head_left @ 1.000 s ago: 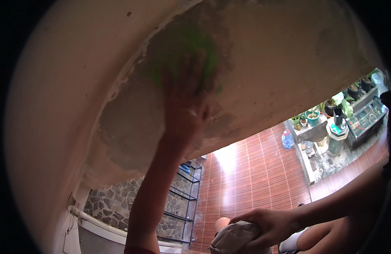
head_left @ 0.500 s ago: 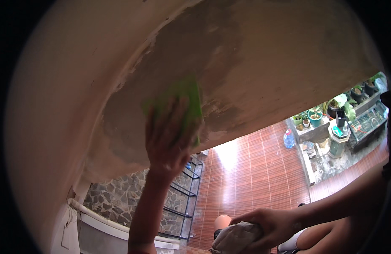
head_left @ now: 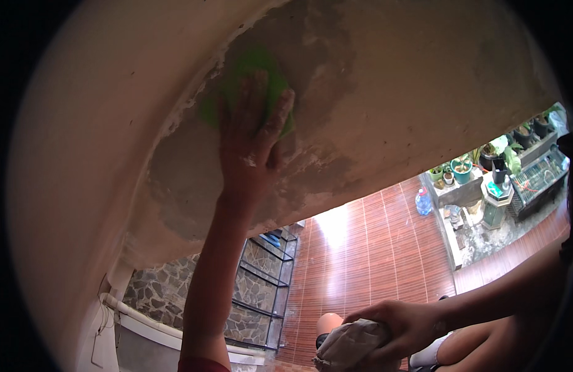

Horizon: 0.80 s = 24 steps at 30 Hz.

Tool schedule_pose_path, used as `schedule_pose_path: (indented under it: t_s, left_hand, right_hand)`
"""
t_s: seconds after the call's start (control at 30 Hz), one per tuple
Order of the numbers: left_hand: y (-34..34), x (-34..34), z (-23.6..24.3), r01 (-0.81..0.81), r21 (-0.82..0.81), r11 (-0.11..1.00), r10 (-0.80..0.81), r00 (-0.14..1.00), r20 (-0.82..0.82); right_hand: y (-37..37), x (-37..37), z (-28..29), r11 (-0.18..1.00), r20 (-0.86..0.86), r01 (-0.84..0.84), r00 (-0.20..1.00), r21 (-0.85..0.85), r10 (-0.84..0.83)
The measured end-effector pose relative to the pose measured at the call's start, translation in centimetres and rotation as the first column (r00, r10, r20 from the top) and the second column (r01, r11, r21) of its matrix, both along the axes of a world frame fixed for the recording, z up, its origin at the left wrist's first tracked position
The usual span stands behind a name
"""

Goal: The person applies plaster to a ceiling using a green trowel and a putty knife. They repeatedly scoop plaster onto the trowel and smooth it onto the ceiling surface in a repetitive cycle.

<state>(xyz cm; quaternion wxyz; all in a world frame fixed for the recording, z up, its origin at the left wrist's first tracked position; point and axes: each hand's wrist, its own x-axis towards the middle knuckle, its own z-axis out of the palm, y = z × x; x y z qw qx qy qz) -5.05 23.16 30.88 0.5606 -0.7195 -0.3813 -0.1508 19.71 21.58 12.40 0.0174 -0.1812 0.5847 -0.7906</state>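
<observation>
Overhead spreads a brown plastered surface (head_left: 410, 74) with a grey, damp-looking patch (head_left: 187, 170) of filler. My left hand (head_left: 246, 133) reaches up and lies over a thin green flat sheet (head_left: 257, 59), pressing it against that patch with the fingers stretched out. Pale smears show on its fingers and the back of the hand. Low in the view, my right hand (head_left: 407, 328) is wrapped round a crumpled whitish bag (head_left: 351, 343). What the bag holds is hidden.
Below lies a reddish-brown striped floor (head_left: 373, 254). A black metal rack (head_left: 262, 282) stands beside stone paving (head_left: 159, 288). At the right are potted plants (head_left: 461, 168), a blue water bottle (head_left: 423, 202) and a wire cage (head_left: 537, 180). A pale pipe (head_left: 147, 323) runs lower left.
My left hand has slid the green sheet upward and slightly left across the grey patch. My right hand keeps its hold on the bag, almost in the same place.
</observation>
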Motion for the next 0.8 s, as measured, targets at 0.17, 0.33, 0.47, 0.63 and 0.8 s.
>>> schedule_pose_path:
  t_s: [0.17, 0.33, 0.47, 0.63, 0.8]
  left_hand:
    - [-1.4, 0.8, -4.2, -0.034, -0.196, 0.98, 0.045, 0.998, 0.052]
    - [-5.4, 2.7, -10.4, -0.072, -0.574, 0.816, 0.077, 0.997, -0.014]
    - [-10.0, 3.2, -13.3, 0.14, -0.522, 0.841, 0.04, 0.947, 0.318]
    - [-14.3, -0.8, -11.4, -0.213, 0.004, 0.977, 0.15, 0.701, 0.697]
    - [-13.3, -6.7, -4.2, -0.422, 0.331, 0.844, 0.057, 0.684, 0.727]
  right_hand:
    - [-0.4, -0.6, 0.4, 0.996, 0.022, -0.087, 0.996, 0.012, 0.087]
    - [-2.2, -0.5, 1.2, 0.997, -0.064, 0.079, 0.995, 0.006, -0.078]
    - [-2.1, 0.3, 1.2, 0.996, -0.087, 0.089, 0.992, 0.019, -0.087]
    - [-0.8, 0.4, 1.1, 0.992, -0.053, 0.119, 0.992, 0.045, -0.117]
    - [-0.7, -0.1, 1.1, 0.996, 0.052, 0.076, 0.996, 0.054, -0.079]
